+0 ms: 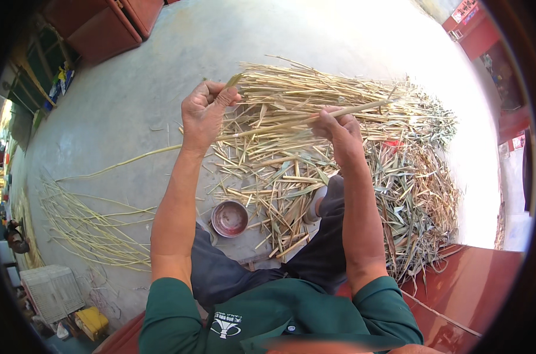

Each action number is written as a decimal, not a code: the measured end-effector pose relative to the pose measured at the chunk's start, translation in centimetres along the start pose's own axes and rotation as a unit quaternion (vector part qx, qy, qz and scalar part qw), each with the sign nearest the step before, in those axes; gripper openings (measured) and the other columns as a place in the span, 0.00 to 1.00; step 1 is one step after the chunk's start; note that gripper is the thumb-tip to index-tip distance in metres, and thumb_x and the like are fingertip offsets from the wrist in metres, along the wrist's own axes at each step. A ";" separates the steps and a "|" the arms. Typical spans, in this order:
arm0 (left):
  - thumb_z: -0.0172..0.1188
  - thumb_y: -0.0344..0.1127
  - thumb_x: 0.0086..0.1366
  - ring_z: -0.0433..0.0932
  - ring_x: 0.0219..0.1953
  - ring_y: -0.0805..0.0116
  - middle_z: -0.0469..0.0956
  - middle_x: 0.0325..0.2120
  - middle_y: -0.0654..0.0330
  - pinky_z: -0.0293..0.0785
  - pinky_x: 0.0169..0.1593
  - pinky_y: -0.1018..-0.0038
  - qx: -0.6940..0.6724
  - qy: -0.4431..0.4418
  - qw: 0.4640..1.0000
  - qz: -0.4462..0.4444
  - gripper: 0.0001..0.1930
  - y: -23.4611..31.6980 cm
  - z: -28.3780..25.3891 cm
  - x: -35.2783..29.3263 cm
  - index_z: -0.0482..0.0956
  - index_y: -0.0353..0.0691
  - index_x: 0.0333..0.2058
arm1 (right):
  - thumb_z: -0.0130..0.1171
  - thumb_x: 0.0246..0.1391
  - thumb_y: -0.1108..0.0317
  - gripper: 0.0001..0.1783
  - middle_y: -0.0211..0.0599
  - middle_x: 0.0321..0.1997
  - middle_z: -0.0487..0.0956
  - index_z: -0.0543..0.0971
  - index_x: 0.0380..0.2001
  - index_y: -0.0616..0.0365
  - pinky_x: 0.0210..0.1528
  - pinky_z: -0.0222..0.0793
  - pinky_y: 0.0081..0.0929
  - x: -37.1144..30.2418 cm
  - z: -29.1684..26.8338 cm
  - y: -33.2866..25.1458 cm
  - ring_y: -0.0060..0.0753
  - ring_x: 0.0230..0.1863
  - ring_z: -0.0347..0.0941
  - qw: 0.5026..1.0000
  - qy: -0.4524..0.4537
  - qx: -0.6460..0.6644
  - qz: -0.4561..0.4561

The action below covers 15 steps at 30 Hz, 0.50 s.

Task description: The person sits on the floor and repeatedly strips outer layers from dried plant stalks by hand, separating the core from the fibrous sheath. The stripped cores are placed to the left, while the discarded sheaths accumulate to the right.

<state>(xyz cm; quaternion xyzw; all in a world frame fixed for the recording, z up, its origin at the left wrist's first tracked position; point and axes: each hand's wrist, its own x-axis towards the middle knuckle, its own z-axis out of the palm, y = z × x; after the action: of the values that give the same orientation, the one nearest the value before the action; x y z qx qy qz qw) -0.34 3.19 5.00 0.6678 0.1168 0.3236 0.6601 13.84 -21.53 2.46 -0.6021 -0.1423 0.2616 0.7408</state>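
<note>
My left hand point(203, 115) is raised beside the left end of a stalk pile, its thumb and fingers pinched on a short green leaf strip point(235, 79). Farther right, my right hand point(343, 134) is closed around a pale straw-coloured plant stalk point(365, 107). One end of this stalk points up and right past my fingers; the other runs left, low between my hands. Behind both hands lies the large heap of dry cut stalks point(291, 88). A long thin stem point(126, 158) curves away to the left behind my left forearm; whether it joins the held stalk I cannot tell.
Thin peeled stems point(97, 227) are spread on the grey floor point(132, 100) at left. A metal bowl point(229, 218) stands by my left leg. Leafy waste point(415, 200) is heaped at right, beside a glossy red surface point(469, 289). A white crate point(52, 289) sits lower left.
</note>
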 end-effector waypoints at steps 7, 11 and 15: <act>0.68 0.46 0.61 0.81 0.31 0.61 0.83 0.29 0.57 0.73 0.41 0.63 0.406 -0.224 0.826 0.320 0.16 0.4 3.4 -3.1 0.83 0.39 0.38 | 0.57 0.69 0.59 0.16 0.41 0.42 0.86 0.79 0.47 0.62 0.45 0.80 0.25 0.6 0.5 0.1 0.32 0.44 0.84 0.999 -0.014 -0.010 0.035; 0.68 0.42 0.60 0.80 0.33 0.55 0.83 0.29 0.56 0.70 0.41 0.61 0.455 -0.154 0.832 0.279 0.12 -1.4 3.0 -2.6 0.84 0.40 0.36 | 0.57 0.69 0.61 0.14 0.41 0.43 0.86 0.79 0.47 0.62 0.48 0.81 0.27 0.0 0.9 0.2 0.32 0.45 0.84 0.999 -0.043 0.010 0.018; 0.65 0.39 0.62 0.78 0.30 0.54 0.81 0.24 0.57 0.68 0.36 0.61 0.452 -0.208 0.845 0.194 0.08 -2.7 1.9 -2.3 0.84 0.42 0.34 | 0.57 0.69 0.63 0.15 0.46 0.47 0.85 0.77 0.51 0.63 0.53 0.80 0.30 -0.3 0.7 0.2 0.35 0.49 0.83 0.998 -0.053 0.038 -0.002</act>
<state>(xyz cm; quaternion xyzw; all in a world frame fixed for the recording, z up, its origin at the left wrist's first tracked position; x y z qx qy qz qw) -0.25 0.56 1.93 0.9530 -0.0219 0.2094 0.2179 13.20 -21.13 2.41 -0.5584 -0.1720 0.2971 0.7552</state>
